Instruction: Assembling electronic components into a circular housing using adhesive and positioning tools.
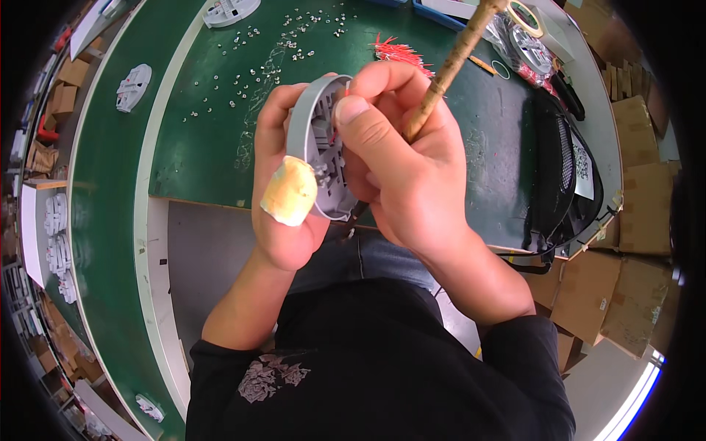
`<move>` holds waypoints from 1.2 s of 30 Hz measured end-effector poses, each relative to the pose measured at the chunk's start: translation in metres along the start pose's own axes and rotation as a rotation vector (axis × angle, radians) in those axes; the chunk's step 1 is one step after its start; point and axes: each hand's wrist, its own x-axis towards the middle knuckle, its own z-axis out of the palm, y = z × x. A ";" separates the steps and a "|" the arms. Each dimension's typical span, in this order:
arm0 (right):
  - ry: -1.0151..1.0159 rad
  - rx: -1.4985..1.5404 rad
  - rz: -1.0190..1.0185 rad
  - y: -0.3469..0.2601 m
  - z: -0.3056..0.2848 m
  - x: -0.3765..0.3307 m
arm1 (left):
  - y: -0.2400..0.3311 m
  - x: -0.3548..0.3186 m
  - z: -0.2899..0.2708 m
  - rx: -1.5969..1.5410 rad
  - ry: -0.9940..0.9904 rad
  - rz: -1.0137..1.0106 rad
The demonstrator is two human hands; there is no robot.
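My left hand is closed around a round grey plastic housing, tilted so that its ribbed inside faces right. A yellowish wrap covers the left thumb, which presses on the near rim. My right hand has its thumb and forefinger pinched at the far rim, with a bit of red, perhaps a wire, showing by the fingertips. A brown wooden stick is also gripped in that hand, slanting up to the right. Its lower end is hidden in the palm.
Small metal parts lie scattered over the green tabletop. Beyond my hands sits a bundle of red wires. A black bag stands at the right, near cardboard boxes. Another housing lies on the green strip at left.
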 end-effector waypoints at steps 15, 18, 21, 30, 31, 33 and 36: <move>-0.178 -0.579 0.035 -0.021 -0.007 -0.008 | 0.011 -0.011 -0.002 0.025 0.103 0.021; -0.218 -0.562 0.008 -0.024 -0.009 -0.007 | 0.012 -0.011 -0.005 -0.023 0.027 0.026; -0.223 -0.570 0.006 -0.025 -0.011 -0.007 | 0.011 -0.010 -0.007 -0.017 0.021 0.025; -0.206 -0.539 0.014 -0.028 -0.012 -0.001 | 0.012 -0.012 -0.003 0.120 0.054 0.026; -0.205 -0.540 0.014 -0.027 -0.012 0.000 | 0.012 -0.012 -0.003 0.141 0.066 0.023; -0.147 -0.530 -0.031 -0.022 -0.010 0.001 | 0.012 -0.013 -0.002 0.163 0.078 0.022; -0.108 -0.549 -0.063 -0.017 -0.008 -0.002 | 0.012 -0.013 0.004 0.066 0.109 0.065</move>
